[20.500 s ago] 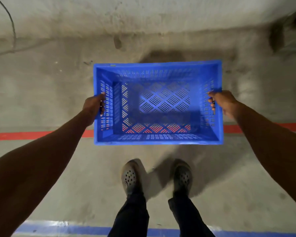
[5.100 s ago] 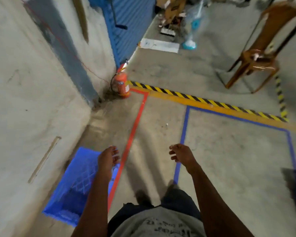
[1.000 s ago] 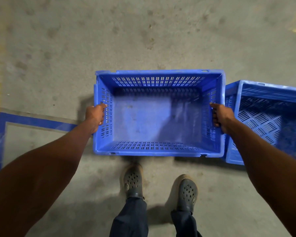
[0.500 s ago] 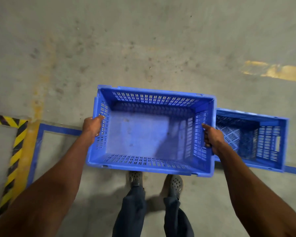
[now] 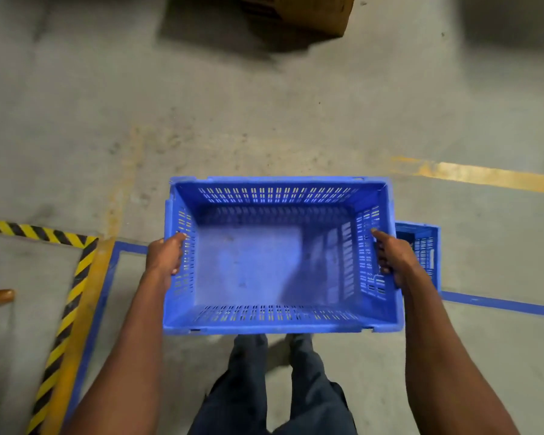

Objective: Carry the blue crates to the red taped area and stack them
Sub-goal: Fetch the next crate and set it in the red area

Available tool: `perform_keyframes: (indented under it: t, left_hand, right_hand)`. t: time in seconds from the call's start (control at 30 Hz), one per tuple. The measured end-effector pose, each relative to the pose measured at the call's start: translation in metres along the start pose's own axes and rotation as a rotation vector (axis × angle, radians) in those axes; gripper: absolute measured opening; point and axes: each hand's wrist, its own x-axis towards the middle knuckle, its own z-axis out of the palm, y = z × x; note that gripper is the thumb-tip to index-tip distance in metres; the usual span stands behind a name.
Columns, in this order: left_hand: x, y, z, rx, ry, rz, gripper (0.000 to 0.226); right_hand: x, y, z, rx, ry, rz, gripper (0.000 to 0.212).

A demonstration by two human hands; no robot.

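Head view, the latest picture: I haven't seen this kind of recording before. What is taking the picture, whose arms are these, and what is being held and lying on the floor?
No machine here. A camera worn on a person's head looks down past their arms, legs and feet. The left hand and right hand grip the short sides of an empty blue crate, held clear of the concrete floor. A second blue crate sits on the floor behind the right hand. The floor carries blue tape, black-and-yellow striped tape and worn yellow paint. A cardboard box stands at the top edge. No red tape shows.
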Motion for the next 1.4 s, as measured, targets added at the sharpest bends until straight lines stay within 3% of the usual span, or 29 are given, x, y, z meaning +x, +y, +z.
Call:
perform_keyframes:
  t: [0.23, 0.37, 0.57, 1.03, 1.4]
  left_hand:
    - [-0.100, 0.038, -0.027, 0.006, -0.007, 0.044, 0.029]
    - [-0.115, 0.042, -0.031, 0.022, -0.066, 0.083, 0.027]
    - [-0.108, 0.053, -0.022, 0.145, -0.251, 0.166, 0.031]
    - [-0.172, 0.089, 0.073, 0.583, -0.609, 0.504, 0.030]
    - [-0.357, -0.007, 0.150, 0.901, -1.007, 0.738, 0.037]
  right_hand:
    - [-0.088, -0.003, -0.052, 0.012, 0.032, -0.060, 0.039]
    - [-0.126, 0.010, -0.067, 0.076, 0.079, -0.081, 0.038]
    - [-0.186, 0.059, -0.077, 0.219, 0.289, -0.059, 0.038]
    - [-0.337, 0.253, -0.072, 0.687, 0.672, 0.097, 0.035]
    - [-0.484, 0.451, -0.054, 1.112, 0.981, 0.195, 0.035]
